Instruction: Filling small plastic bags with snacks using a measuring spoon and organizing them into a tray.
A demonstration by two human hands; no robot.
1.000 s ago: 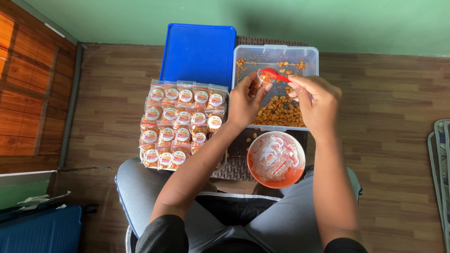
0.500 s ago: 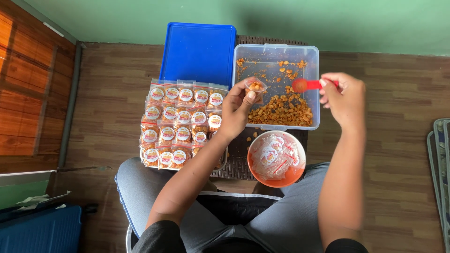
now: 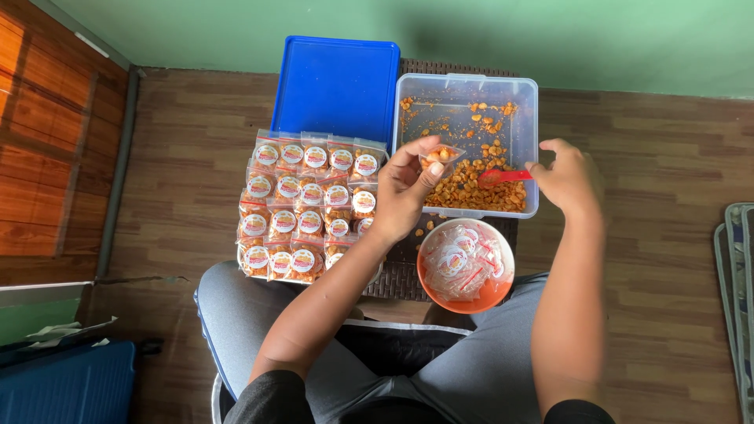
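Head view, one seated person, looking down. Left hand (image 3: 404,192): fingers pinched around a small clear plastic bag (image 3: 440,155), partly filled with orange-brown fried snack pieces, held open-mouthed over the near left part of the clear plastic container (image 3: 534,141). Right hand (image 3: 569,177): closed on the handle of a red spoon (image 3: 503,177), its bowl lowered onto the snack heap (image 3: 471,192) that lies along the container's near side; scattered crumbs cover the far part of the container floor. Blue lid (image 3: 338,86): flat on the floor, just left of the container. Filled, sealed packets (image 3: 306,208) with round labels: laid in overlapping rows below the lid, left of the left hand. Orange bowl (image 3: 487,297): near the person's lap, just below the container, holding empty clear bags (image 3: 459,259) with round stickers and red strips. Woven mat (image 3: 397,279): under the container and bowl. Wood-pattern floor (image 3: 652,180): all round.
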